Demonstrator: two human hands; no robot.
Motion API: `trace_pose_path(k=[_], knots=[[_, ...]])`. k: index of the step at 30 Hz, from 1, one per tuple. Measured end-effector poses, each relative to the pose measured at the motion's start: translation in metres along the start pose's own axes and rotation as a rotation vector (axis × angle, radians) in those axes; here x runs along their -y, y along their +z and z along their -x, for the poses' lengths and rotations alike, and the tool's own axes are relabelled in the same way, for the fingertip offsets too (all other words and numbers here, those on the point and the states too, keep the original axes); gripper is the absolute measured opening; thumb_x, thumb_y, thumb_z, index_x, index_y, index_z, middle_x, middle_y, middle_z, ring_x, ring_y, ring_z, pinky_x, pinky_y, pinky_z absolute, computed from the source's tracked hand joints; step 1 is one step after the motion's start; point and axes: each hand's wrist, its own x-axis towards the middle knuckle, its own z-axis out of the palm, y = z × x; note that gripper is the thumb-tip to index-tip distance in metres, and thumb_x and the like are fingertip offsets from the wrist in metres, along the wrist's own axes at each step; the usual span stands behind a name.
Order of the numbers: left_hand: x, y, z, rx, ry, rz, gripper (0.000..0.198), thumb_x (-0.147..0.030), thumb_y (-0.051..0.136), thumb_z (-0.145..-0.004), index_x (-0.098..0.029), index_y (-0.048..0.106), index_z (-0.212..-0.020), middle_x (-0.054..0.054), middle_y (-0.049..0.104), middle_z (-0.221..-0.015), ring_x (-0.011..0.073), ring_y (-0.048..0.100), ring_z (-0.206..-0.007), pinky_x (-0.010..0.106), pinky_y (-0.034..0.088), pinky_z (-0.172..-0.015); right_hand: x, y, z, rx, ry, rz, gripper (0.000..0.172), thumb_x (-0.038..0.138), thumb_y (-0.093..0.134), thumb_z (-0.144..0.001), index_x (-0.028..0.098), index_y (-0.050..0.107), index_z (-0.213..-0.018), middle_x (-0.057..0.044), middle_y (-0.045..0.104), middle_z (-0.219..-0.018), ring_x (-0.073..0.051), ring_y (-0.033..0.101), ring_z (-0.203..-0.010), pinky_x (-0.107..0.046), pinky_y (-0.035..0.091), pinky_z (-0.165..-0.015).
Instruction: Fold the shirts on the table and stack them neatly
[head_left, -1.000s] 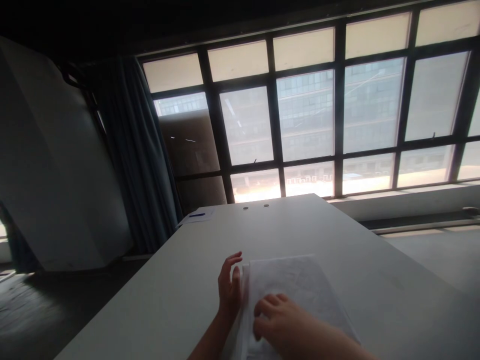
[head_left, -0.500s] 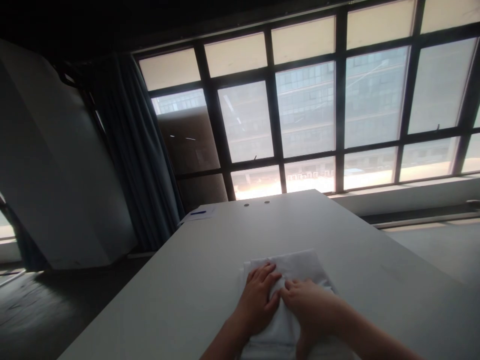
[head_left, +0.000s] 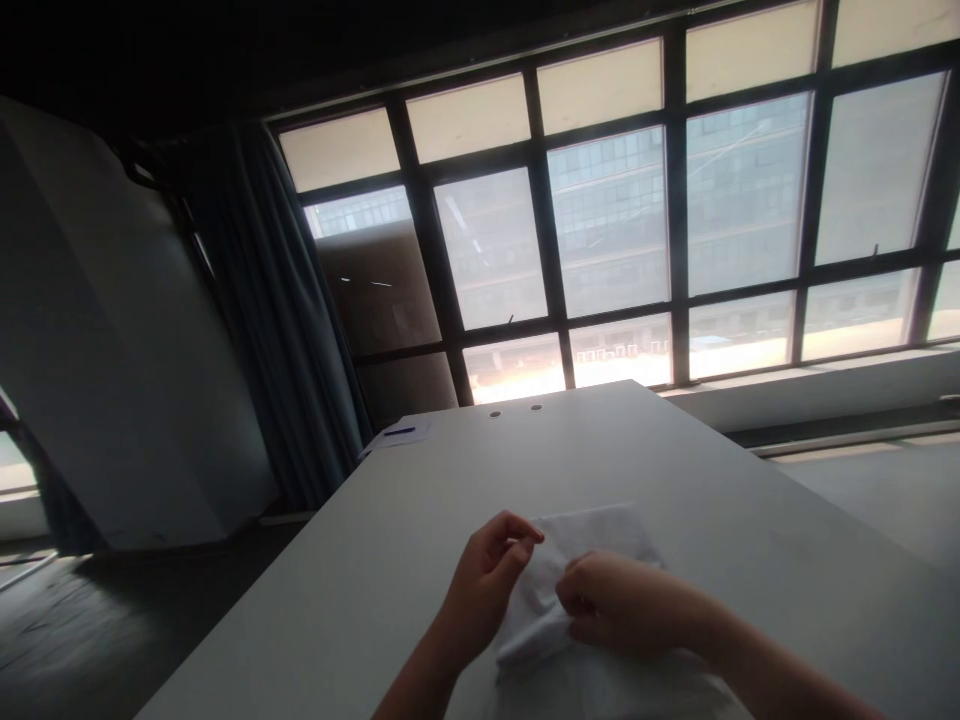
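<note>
A white cloth [head_left: 600,525], folded and somewhat rumpled, lies on the near part of the white table [head_left: 360,560]. At its left edge is my left hand [head_left: 487,575], with fingers curled and the fingertips near the thumb; whether cloth is between them is too small to tell. My right hand [head_left: 611,600] is over the middle of the cloth, its fingers bent inward and closed. What those fingers hold, if anything, is hidden. Part of the cloth beneath both hands is covered from view.
White paper [head_left: 412,437] with a blue pen [head_left: 399,431] lies at the table's far left corner. Two round holes [head_left: 495,414] sit near the far edge. Beyond stand large windows and a dark blue curtain [head_left: 277,330].
Both hands have gone from lying flat on the cloth to curled fingers. My left hand has shifted left, and the near part of the cloth has become more rumpled.
</note>
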Motion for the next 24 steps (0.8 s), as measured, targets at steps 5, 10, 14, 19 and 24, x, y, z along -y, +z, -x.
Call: trace_pose_path(k=[5,10,14,19,24], knots=[[-0.034,-0.027,0.012,-0.255,0.086,-0.134,0.019,-0.037,0.053,-0.095,-0.02,0.059,-0.089,0.002,0.061,-0.085,0.0194,0.058,-0.082,0.028,0.047,-0.072,-0.005,-0.036,0.001,-0.174,0.071,-0.798,0.029,0.044,0.072,-0.08,0.019,0.057,-0.076,0.004,0.058,-0.071,-0.011,0.05,-0.065,-0.023,0.037,-0.06],[-0.041,-0.028,0.023,-0.271,0.252,-0.453,0.024,-0.045,0.057,-0.094,-0.024,0.057,-0.108,0.009,0.058,-0.116,0.0269,0.056,-0.106,0.04,0.051,-0.089,-0.006,-0.047,-0.001,-0.33,0.145,-1.41,0.036,0.049,0.08,-0.074,0.023,0.059,-0.086,0.001,0.066,-0.087,-0.018,0.063,-0.078,-0.03,0.05,-0.072],[-0.031,-0.012,0.023,-0.067,0.222,-0.68,0.063,-0.055,0.069,-0.086,-0.028,0.048,-0.139,0.014,0.042,-0.148,0.0369,0.047,-0.131,0.05,0.048,-0.1,-0.02,-0.039,-0.011,-0.398,0.231,-1.494,0.037,0.044,0.086,-0.069,0.023,0.063,-0.089,0.001,0.07,-0.089,-0.018,0.067,-0.08,-0.032,0.053,-0.078],[-0.003,0.006,0.016,0.044,0.302,-0.944,0.094,-0.061,0.077,-0.077,-0.032,0.032,-0.155,0.014,0.03,-0.161,0.044,0.032,-0.142,0.062,0.033,-0.11,-0.039,-0.014,-0.032,-0.406,0.241,-1.435,0.048,0.055,0.088,-0.06,0.019,0.062,-0.079,0.004,0.066,-0.07,-0.013,0.062,-0.062,-0.028,0.049,-0.065],[0.007,0.011,0.012,0.108,0.466,-1.088,0.04,-0.036,0.069,-0.09,-0.028,0.06,-0.128,0.007,0.046,-0.154,0.0334,0.04,-0.137,0.05,0.034,-0.108,-0.027,-0.005,-0.033,-0.343,0.151,-1.351,0.054,0.063,0.085,-0.06,0.018,0.058,-0.074,0.006,0.061,-0.063,-0.011,0.056,-0.057,-0.026,0.044,-0.06]])
